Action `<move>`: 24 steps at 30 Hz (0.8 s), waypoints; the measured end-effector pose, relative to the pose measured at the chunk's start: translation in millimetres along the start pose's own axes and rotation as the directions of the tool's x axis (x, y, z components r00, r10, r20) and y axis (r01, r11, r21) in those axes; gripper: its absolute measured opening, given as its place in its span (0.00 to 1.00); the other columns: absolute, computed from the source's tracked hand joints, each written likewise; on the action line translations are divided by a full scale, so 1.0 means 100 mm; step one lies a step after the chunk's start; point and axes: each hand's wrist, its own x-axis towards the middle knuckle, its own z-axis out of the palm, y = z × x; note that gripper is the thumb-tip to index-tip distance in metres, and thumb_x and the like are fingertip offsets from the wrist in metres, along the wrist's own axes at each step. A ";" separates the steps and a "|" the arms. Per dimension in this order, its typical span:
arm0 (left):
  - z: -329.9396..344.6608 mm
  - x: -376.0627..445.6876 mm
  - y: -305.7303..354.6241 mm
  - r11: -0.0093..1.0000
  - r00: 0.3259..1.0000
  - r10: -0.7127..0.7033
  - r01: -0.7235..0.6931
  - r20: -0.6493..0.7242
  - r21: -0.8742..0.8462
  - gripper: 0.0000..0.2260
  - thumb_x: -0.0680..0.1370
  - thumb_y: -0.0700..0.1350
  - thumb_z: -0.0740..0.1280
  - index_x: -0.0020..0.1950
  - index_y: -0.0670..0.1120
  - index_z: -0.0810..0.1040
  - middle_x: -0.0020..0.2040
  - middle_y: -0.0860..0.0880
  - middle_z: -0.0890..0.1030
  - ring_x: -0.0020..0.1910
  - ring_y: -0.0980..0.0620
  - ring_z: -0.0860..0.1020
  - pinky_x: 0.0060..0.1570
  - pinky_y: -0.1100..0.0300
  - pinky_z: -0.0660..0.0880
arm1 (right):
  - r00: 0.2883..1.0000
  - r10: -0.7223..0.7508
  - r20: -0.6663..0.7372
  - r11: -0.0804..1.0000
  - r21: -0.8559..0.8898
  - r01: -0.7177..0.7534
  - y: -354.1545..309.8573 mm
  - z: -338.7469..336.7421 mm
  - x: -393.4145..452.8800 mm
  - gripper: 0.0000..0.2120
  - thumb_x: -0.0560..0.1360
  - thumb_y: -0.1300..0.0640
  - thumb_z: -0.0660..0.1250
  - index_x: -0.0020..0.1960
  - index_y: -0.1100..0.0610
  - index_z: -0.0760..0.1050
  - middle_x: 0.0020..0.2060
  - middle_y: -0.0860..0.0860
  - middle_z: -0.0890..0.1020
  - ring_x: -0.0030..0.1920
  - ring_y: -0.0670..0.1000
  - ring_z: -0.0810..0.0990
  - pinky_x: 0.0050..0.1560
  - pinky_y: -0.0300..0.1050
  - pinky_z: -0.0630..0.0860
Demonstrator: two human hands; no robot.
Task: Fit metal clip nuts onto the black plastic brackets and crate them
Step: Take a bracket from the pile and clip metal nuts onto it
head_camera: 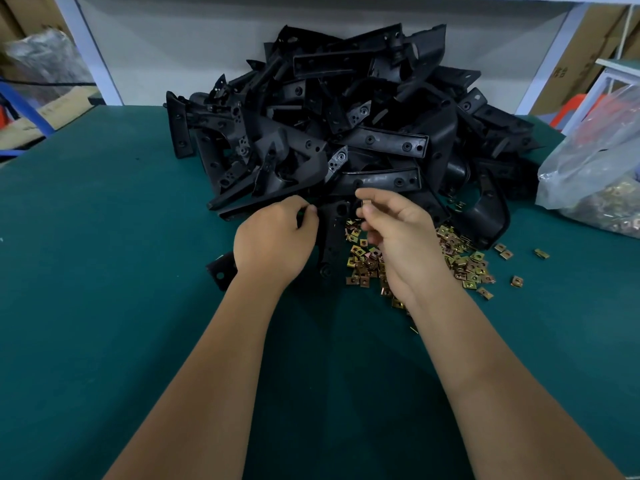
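Both forearms enter from the bottom edge and converge at centre frame over the green surface (104,271). Left hand (273,237) has its grip closed on a black plastic bracket (330,237) — fingertips pinch the upper edge, and the part runs down and to the right beneath the hand, with another black piece showing at the wrist's left. Right hand (398,230) holds a small metal clip nut (365,202) pinched between thumb and forefinger, the remaining fingers loosely curled; the nut sits just beside the top of the held bracket, and whether they touch cannot be told.

Loose clip nuts (464,261) — brass-coloured, square — lie scattered on the surface under and to the right of the right hand, a few strays further right. A large pile of brackets (346,126) fills the upper centre of the frame, against the white back panel (173,46). At the right edge a clear plastic bag (595,174) holds more nuts. Cardboard boxes (581,57) stand at the upper right.
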 end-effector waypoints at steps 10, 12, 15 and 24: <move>-0.03 -0.01 0.02 0.998 0.997 -0.025 0.021 -0.070 -0.065 0.20 0.76 0.67 0.50 0.38 0.55 0.71 0.29 0.56 0.73 0.30 0.61 0.70 0.29 0.62 0.59 | 0.989 0.134 0.059 0.935 0.323 -0.146 0.03 0.10 -0.04 0.06 0.76 0.69 0.67 0.47 0.61 0.80 0.38 0.51 0.85 0.39 0.47 0.83 0.42 0.37 0.80; -0.03 -0.01 0.02 0.998 0.997 -0.019 0.014 -0.081 -0.059 0.20 0.76 0.67 0.49 0.40 0.55 0.72 0.29 0.56 0.73 0.30 0.61 0.70 0.29 0.62 0.59 | 0.984 0.157 0.077 0.930 0.324 -0.174 0.02 0.10 -0.05 0.06 0.76 0.68 0.68 0.45 0.59 0.81 0.38 0.50 0.84 0.38 0.45 0.81 0.40 0.36 0.78; -0.01 -0.01 0.01 0.999 0.995 -0.008 0.003 -0.097 -0.053 0.19 0.78 0.65 0.51 0.40 0.54 0.71 0.28 0.56 0.73 0.29 0.61 0.69 0.28 0.62 0.58 | 0.979 0.186 0.085 0.922 0.329 -0.204 0.01 0.11 -0.05 0.06 0.75 0.67 0.69 0.45 0.58 0.81 0.37 0.50 0.84 0.36 0.45 0.80 0.37 0.35 0.77; -0.01 -0.02 0.00 0.998 0.993 0.026 -0.031 -0.111 -0.051 0.22 0.76 0.66 0.48 0.39 0.52 0.72 0.28 0.55 0.72 0.29 0.60 0.69 0.28 0.62 0.58 | 0.981 0.176 0.086 0.937 0.292 -0.193 0.00 0.12 -0.06 0.06 0.74 0.68 0.69 0.43 0.58 0.81 0.35 0.49 0.83 0.34 0.44 0.80 0.36 0.34 0.76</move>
